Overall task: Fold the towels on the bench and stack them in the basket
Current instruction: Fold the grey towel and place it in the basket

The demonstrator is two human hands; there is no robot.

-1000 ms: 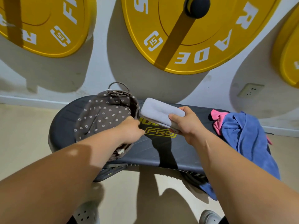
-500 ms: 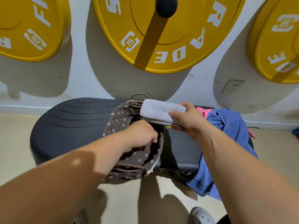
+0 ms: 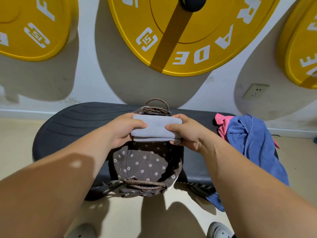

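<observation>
Right now our thumbs (image 3: pixel 139 124) lie flat on top of the folded grey towel (image 3: pixel 156 128) and the other fingers curl underneath, so the left hand (image 3: pixel 122 130) and the right hand (image 3: pixel 187 133) each pinch one short end of it. We hold it level over the far half of the basket (image 3: pixel 144 183), above the flowered brown liner, not yet laid inside. We judge the bundle light, soft and limp: several layers of cloth that would sag in the middle or slide open if we took it by one corner. A hold at both ends, fingers under the bottom layer, should hold the folds together, and it needs little squeeze. The basket sits on the dark padded bench (image 3: pixel 77 124), its near rim at the bench's front edge. To our right on the bench a crumpled blue towel (image 3: pixel 253 145) and a pink towel (image 3: pixel 222 123) lie heaped, touching, the blue one hanging over the front edge; both look equally floppy and unfolded.
</observation>
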